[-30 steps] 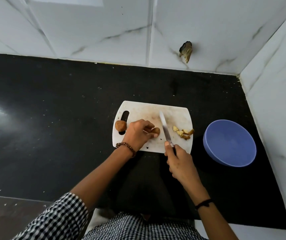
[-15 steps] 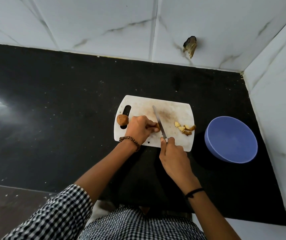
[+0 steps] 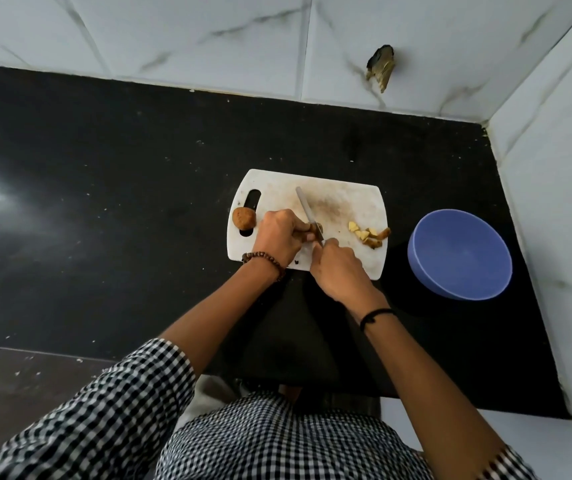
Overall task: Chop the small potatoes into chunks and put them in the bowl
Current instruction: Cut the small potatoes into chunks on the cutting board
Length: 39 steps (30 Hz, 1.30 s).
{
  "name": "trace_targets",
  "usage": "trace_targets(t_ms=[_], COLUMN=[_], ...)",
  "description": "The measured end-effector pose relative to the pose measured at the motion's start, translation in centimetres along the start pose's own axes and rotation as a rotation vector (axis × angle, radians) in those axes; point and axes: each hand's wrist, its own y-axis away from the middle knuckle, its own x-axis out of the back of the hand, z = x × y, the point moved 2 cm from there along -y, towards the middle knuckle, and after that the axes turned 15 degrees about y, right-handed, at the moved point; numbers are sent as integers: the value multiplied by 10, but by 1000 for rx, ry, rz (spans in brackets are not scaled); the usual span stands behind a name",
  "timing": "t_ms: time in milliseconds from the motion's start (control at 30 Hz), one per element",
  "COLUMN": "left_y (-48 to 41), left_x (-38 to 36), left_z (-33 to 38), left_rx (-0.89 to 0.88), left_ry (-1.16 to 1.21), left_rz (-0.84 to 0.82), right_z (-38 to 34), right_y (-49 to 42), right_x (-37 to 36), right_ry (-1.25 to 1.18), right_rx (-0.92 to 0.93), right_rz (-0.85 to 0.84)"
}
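On the white cutting board [image 3: 343, 195], my left hand [image 3: 277, 237] pinches a small brown potato [image 3: 318, 229], mostly hidden under my fingers. My right hand [image 3: 338, 266] grips the knife [image 3: 305, 211] by its handle; the blade lies across the potato, tip pointing away from me. Several cut potato chunks [image 3: 369, 233] sit near the board's right edge. A whole potato [image 3: 244, 218] rests at the board's left edge, beside the handle slot. The blue bowl [image 3: 459, 254] stands to the right of the board; nothing shows inside it.
The board lies on a black countertop [image 3: 121, 202] with white tiled walls behind and on the right. A dark broken stub [image 3: 380, 69] sticks out of the back wall. The counter's front edge runs close to my body.
My right hand has moved left with the knife, from between potato and chunks to across the potato held by my left hand. The blade's tip has swung leftward.
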Motion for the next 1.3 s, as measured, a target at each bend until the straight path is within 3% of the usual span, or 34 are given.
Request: trace_targets(t_ms=[500, 767, 1000, 1300], left_y=[-2, 0, 3, 3], left_x=[-3, -9, 1, 3], left_z=[-10, -8, -12, -11], left_rx=[115, 52, 5, 11], left_ry=[64, -99, -138, -63], left_rz=[7, -45, -29, -72], right_z=[35, 47, 49, 20], right_y=[57, 78, 86, 24], right_x=[-20, 0, 13, 24], right_ry=[6, 28, -156, -152], right_rx=[-84, -88, -85, 26], right_rz=[-155, -195, -123, 193])
